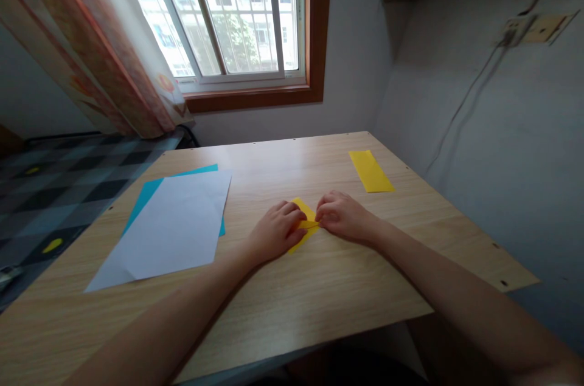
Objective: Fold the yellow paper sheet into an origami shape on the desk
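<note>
A small folded yellow paper (310, 224) lies on the wooden table between my two hands, with a raised fold along its middle. My left hand (278, 231) is closed on its left part, the fingers covering some of it. At its right corner my right hand (344, 216) pinches the paper between thumb and fingers. Parts of the yellow paper show above and below the left fingertips; the rest is hidden under them.
A white sheet (177, 222) lies over a blue-green sheet (143, 199) on the table's left. A yellow strip of paper (371, 171) lies at the back right of the table (274, 167). Behind are a window (241, 15) and a curtain (100, 39).
</note>
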